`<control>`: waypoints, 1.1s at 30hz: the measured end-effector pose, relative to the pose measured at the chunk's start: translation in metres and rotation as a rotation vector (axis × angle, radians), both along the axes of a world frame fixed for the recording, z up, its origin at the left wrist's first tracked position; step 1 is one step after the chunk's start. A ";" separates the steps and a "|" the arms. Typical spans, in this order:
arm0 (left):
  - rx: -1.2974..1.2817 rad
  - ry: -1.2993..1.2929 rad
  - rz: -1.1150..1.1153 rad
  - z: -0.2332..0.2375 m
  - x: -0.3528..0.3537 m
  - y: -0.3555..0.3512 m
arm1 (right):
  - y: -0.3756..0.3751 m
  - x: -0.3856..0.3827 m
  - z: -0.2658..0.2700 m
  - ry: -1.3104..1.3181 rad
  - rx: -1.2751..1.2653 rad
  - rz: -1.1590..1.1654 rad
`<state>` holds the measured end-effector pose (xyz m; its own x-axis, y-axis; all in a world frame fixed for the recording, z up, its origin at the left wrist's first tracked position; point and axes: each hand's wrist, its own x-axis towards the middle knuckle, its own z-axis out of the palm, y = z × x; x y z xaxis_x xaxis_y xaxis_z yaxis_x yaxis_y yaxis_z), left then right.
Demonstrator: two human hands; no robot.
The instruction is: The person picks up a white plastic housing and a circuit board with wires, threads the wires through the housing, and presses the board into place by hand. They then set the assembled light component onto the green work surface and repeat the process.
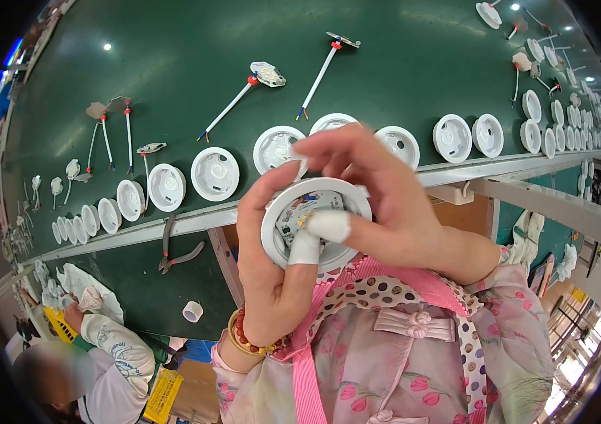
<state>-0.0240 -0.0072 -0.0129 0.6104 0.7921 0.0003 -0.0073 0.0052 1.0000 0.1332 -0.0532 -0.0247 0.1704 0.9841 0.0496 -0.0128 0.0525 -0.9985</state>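
Note:
My left hand (265, 283) is closed round a white round lamp housing (270, 237), its taped thumb on the inside. Inside the housing sits a circuit board (291, 224) with small yellow LEDs. My right hand (385, 205) grips the same housing from the right, its taped thumb pressing on the board and its fingers arched over the far rim. Just beyond my hands, more white housings (272, 145) stand along the bench edge. Two LED boards with white cables lie farther back, one board (267, 73) left of the other (343, 40).
Rows of housings (216, 174) run left and right along the green bench (173, 78). Pliers (173, 247) and a white tape roll (192, 311) lie on a lower green surface. Another person's sleeve (120, 343) is at lower left. A metal beam (527, 191) extends at right.

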 end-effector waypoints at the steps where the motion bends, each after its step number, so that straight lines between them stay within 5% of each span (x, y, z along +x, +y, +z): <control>1: 0.010 -0.014 0.026 -0.001 0.001 -0.001 | 0.004 -0.006 -0.006 0.140 -0.034 0.036; 3: 0.027 -0.036 0.079 -0.003 0.001 -0.004 | 0.008 -0.015 -0.009 0.374 -0.102 0.065; 6: 0.277 0.141 0.165 -0.005 -0.003 -0.004 | 0.012 -0.020 -0.011 0.405 -0.058 0.039; 17: 0.471 0.157 0.185 -0.012 0.005 0.004 | 0.025 -0.022 -0.001 0.419 -0.109 0.035; 33: 0.430 0.222 0.273 -0.013 0.005 0.000 | 0.028 -0.023 -0.014 0.444 -0.101 0.085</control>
<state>-0.0189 -0.0073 -0.0263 0.4054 0.8784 0.2530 0.2604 -0.3763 0.8892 0.1100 -0.0250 -0.0391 0.0723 0.9917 -0.1064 -0.4400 -0.0640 -0.8957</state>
